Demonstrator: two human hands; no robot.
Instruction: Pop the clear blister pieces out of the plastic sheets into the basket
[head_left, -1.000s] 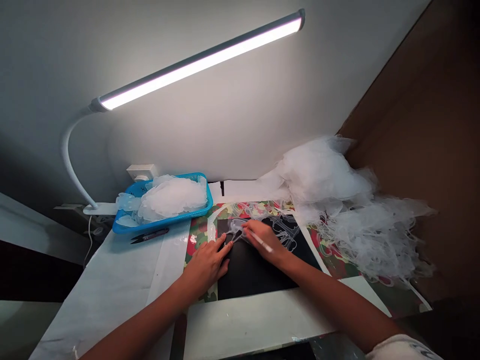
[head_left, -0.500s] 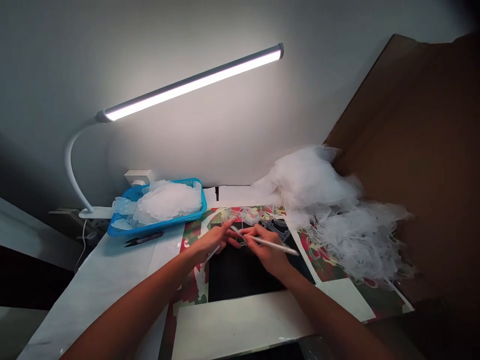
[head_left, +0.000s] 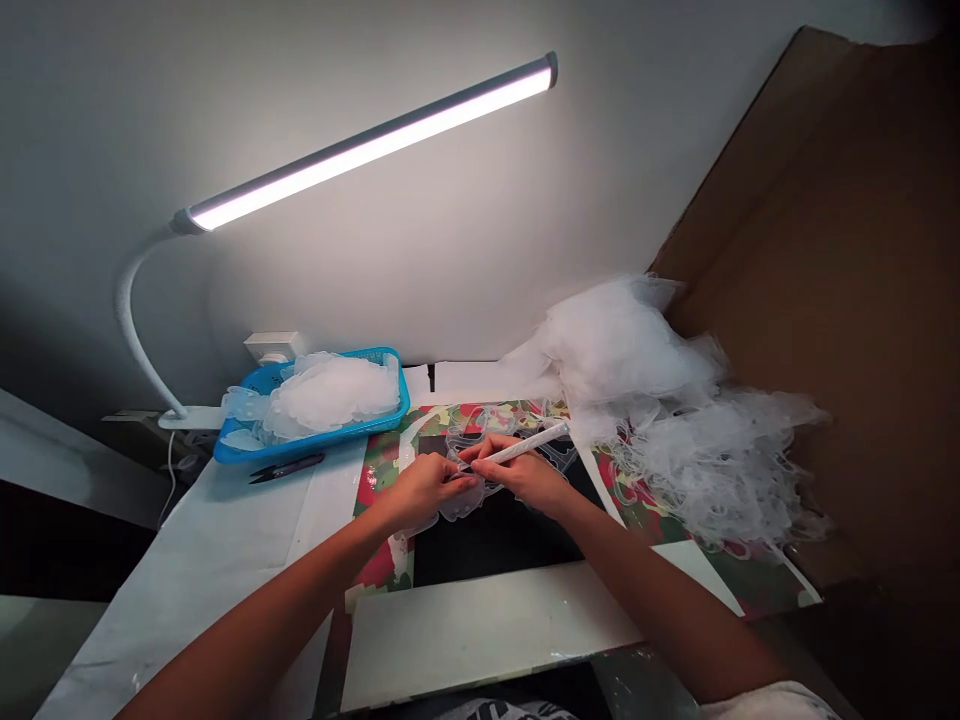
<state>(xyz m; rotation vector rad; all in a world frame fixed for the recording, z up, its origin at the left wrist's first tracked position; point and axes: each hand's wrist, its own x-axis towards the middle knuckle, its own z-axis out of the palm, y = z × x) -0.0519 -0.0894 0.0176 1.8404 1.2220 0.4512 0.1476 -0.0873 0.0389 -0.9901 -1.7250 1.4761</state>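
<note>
My left hand (head_left: 421, 486) and my right hand (head_left: 525, 478) meet over a black mat (head_left: 495, 540). Together they pinch a thin clear plastic cut-out piece (head_left: 463, 497) lifted just above the mat. My right hand also holds a white pen-like tool (head_left: 525, 446), its tip pointing left at the piece and its rear end sticking up to the right. The fingers of both hands are closed on the piece. More clear cut-out sheet (head_left: 517, 430) lies behind the hands on a flowered surface (head_left: 382, 460).
A blue tray (head_left: 247, 450) heaped with clear pieces stands at the back left, with black snips (head_left: 286, 467) in front of it. A big pile of white plastic scraps (head_left: 675, 420) fills the right. A desk lamp (head_left: 360, 150) hangs overhead. Brown cardboard (head_left: 840, 280) walls the right side.
Both hands have lifted the clear piece off the mat and drawn together. The white tool has swung from pointing right and down to pointing up to the right.
</note>
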